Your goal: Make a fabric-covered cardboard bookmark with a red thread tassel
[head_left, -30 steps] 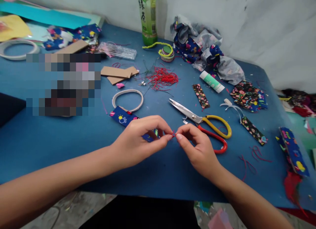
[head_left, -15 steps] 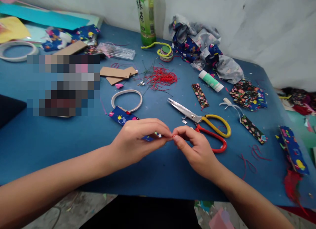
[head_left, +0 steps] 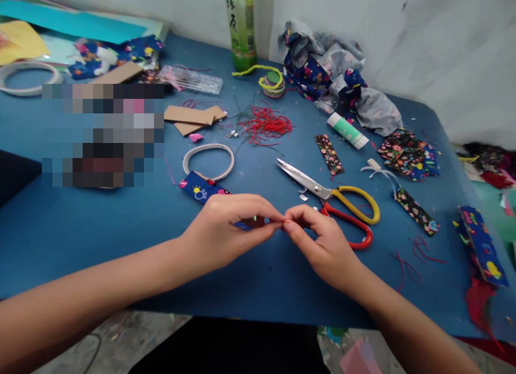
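The near tabletop (head_left: 242, 293) leaves room; scissors (head_left: 319, 191) and a strip (head_left: 201, 189), apparently continuing behind the left hand (head_left: 223, 226), block farther out.

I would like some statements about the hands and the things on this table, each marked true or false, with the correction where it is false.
1. The left hand and right hand meet at a small red piece. True.
2. The scissors are in the right hand. False: the scissors lie on the table.
3. The green-and-white tube lies on its side. True.
4. The bottle has fallen over. False: the bottle stands upright.
5. Red threads lie in a loose pile. True.
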`<state>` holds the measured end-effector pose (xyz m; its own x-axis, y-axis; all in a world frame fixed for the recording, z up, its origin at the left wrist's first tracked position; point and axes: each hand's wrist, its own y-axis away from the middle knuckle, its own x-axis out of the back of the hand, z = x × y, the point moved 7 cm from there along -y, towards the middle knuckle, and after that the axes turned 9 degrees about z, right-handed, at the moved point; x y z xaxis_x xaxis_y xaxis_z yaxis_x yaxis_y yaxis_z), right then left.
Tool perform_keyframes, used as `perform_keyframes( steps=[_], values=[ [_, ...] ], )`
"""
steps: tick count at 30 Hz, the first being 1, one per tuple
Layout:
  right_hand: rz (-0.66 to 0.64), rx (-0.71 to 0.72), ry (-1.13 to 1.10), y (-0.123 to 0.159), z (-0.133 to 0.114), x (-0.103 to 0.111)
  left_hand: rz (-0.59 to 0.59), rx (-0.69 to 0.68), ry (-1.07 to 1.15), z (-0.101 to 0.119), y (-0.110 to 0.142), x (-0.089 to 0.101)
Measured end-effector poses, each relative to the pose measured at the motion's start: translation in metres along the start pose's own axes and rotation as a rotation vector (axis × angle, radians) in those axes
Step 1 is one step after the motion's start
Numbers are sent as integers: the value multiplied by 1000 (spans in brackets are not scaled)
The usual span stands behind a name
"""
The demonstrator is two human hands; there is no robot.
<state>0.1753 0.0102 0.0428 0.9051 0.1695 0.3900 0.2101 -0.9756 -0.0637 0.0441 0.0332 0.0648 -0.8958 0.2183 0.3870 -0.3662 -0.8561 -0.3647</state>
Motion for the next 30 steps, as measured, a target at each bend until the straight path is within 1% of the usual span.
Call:
perform_keyframes(
  steps=[3,6,9,13,18,20,23,27,30],
  values=[
    [-47,-99,-68,0,7,-3,-18,19,-24,-2,1,-1],
    [-72,-157,-117,1,10,-5,-18,-67,-64,5,0,0],
    [-58,-154,-125,1,10,-4,2,-186,-119,11,0,1],
    [-27,-132,-114,1,8,-3,16,-305,-217,14,3,0],
    [39,-115,-86,0,8,-1,34,-385,-337,15,10,-1],
    [65,-63,4,0,5,0,23,-393,-376,14,11,-3],
    [111,108,248,-1,-2,0,-22,-347,-384,10,10,-7],
    [157,425,602,3,-16,-4,-92,-168,-308,1,5,-8],
    [154,589,750,5,-22,-8,-157,9,-205,-6,2,-9]
  ],
)
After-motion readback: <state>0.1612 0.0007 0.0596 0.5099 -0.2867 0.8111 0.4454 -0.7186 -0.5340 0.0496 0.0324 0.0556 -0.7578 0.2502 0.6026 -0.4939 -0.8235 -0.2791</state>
